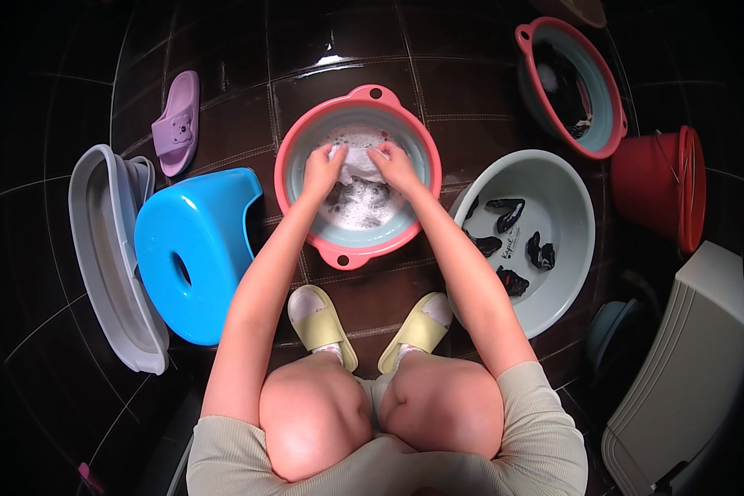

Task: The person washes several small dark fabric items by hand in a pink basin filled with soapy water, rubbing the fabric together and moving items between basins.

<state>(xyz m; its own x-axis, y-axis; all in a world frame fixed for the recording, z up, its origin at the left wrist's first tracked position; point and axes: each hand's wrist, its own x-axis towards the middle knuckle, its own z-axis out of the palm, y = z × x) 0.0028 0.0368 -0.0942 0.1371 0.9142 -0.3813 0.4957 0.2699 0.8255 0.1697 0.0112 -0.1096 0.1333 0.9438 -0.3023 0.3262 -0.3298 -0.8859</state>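
Between my feet and the far floor stands a basin with a pink rim [289,132], holding sudsy water [364,211]. Over the suds, my left hand [326,169] and my right hand [395,168] grip a wet white cloth [360,163] from either side. Both hands are closed, with the fingers curled in on the cloth. Just below the white cloth, dark fabric [364,194] shows through the foam. Its shape is partly hidden by the bubbles.
At right, a pale grey tub [566,285] holds several small black cloth pieces [541,251]. Beyond it are another pink-rimmed basin [613,91] with dark contents and a red bucket [649,178]. A blue stool [169,236], grey folding basin [99,240] and purple slipper [178,124] are at left.
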